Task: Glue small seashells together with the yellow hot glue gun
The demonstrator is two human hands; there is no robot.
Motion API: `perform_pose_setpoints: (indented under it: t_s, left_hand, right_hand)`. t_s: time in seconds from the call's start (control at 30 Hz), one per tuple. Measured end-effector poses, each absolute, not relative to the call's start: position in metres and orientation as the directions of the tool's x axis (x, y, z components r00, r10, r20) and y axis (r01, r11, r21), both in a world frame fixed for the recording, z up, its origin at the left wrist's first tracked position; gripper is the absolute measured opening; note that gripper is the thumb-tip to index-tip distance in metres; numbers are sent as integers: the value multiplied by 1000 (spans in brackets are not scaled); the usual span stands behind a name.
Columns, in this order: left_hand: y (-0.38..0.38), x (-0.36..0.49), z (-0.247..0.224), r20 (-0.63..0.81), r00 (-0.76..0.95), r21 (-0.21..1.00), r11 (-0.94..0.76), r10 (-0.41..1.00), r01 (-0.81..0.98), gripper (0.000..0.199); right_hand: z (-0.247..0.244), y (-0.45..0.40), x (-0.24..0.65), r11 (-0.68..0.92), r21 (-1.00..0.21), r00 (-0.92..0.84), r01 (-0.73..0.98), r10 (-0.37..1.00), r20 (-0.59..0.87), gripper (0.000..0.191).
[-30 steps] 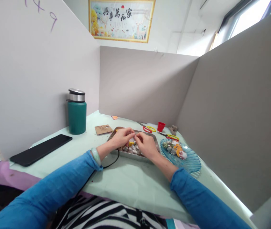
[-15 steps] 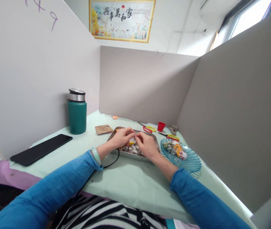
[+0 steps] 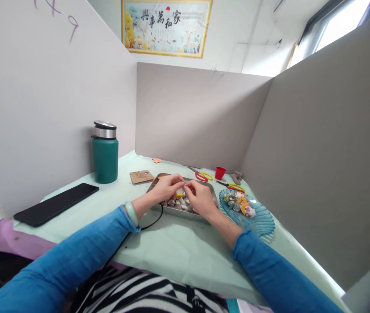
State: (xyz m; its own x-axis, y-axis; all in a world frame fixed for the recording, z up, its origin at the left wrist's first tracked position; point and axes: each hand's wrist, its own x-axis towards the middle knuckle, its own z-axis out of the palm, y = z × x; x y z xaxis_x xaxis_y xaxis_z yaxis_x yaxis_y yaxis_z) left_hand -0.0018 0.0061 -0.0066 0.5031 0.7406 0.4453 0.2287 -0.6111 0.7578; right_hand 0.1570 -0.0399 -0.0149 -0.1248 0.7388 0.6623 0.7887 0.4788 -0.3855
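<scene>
Both hands are held close together over a shallow metal tray (image 3: pixel 185 213). My left hand (image 3: pixel 167 189) is closed in a pinch at the fingertips, and my right hand (image 3: pixel 199 196) pinches just beside it. Whatever lies between the fingertips is too small to make out. Under the hands, the tray holds small white, grey and brown pieces (image 3: pixel 185 204) and a yellow piece (image 3: pixel 179 195); the hands cover part of them. A black cord (image 3: pixel 155 222) runs from the tray's left side beneath my left wrist.
At the right is a blue glass plate (image 3: pixel 263 221) with small decorated pieces (image 3: pixel 240 203). Two pairs of scissors (image 3: pixel 204 176) and a red cup (image 3: pixel 220 173) are behind the tray. At left stand a green bottle (image 3: pixel 105 158), a black phone-like slab (image 3: pixel 57 204) and a brown card (image 3: pixel 141 176). Partitions (image 3: pixel 198 113) enclose the table.
</scene>
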Motion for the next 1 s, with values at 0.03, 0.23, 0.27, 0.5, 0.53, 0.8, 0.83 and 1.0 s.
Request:
perform_pose_setpoints:
  t_s: [0.03,0.23,0.27,0.5,0.53,0.8,0.83,1.0]
  left_hand:
    - [6,-2,-7,445,503,757,-611,741,232,30]
    - [7,0,-7,450,492,751,-614,745,242,29]
    - [7,0,-7,452,488,747,-616,747,250,29]
    - [7,0,-7,454,489,740,-621,745,258,28]
    - [7,0,-6,451,490,745,-617,746,254,28]
    - [9,0,-8,452,486,754,-612,748,241,28]
    - [9,0,-9,452,487,754,-612,747,239,28]
    - [9,0,-8,445,494,760,-607,747,233,28]
  right_hand:
    - [-15,-40,157,480,-385,-125,789,738,663,25]
    - [-14,-41,157,487,-385,-125,784,731,671,24]
    - [-14,-41,157,486,-385,-122,785,730,673,24]
    - [-13,-42,156,469,-390,-103,792,733,673,23]
    - [-12,-43,156,470,-391,-103,792,733,673,22]
    - [-11,-44,156,465,-399,-97,790,738,668,21]
    - [-11,-44,156,465,-400,-96,790,738,668,21]
    - [-13,-42,157,468,-398,-97,789,735,672,21]
